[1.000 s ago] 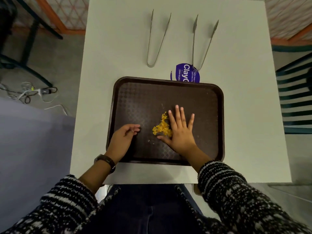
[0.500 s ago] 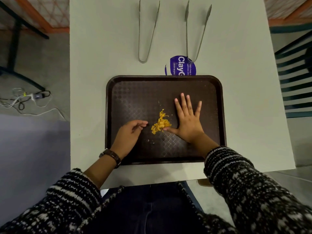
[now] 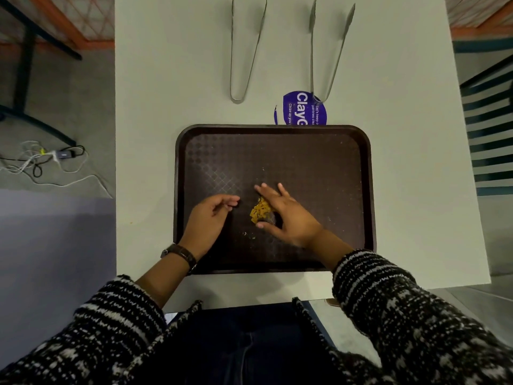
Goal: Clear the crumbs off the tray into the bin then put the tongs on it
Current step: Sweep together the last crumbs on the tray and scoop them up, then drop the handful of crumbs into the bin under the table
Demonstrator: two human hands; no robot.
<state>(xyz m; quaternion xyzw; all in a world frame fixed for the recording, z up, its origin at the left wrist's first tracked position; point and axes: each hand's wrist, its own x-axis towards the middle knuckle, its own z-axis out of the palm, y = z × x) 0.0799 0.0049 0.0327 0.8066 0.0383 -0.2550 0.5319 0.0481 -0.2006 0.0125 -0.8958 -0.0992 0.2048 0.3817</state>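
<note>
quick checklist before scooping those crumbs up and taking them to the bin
1. Crumbs gathered in one pile: mostly ok; the yellow crumbs sit together mid-tray, a few specks lie loose nearby.
2. Right hand placed to scoop: ok, curled around the pile's right side.
3. Left hand free: ok, open and empty, left of the pile.
4. Tray flat on the table: ok.
5. Both tongs off the tray: ok, on the table beyond it.
6. Bin within reach: cannot tell, none in view.
</note>
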